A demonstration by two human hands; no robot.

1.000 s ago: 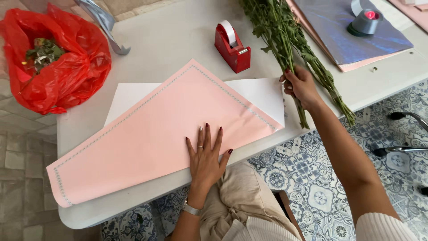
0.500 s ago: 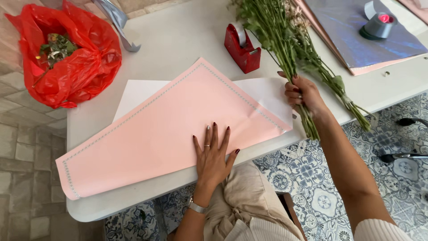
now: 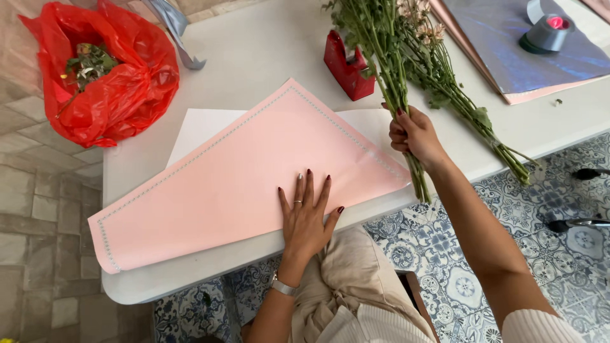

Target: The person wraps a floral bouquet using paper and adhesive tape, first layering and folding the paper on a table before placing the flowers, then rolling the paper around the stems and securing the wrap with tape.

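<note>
Pinning the folded pale pink wrapping paper sheet (image 3: 241, 184) flat on the white tabletop (image 3: 254, 57).
Left hand (image 3: 307, 213) splayed open on it so nothing slides; right hand (image 3: 414, 134) closed around green flower stems (image 3: 397, 89) beside the paper's right corner.

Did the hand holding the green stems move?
Yes. The right hand lifted the stems leftward, toward the pink paper.

green stems (image 3: 387, 70) gripped upright, pink paper (image 3: 235, 178) flat
</note>
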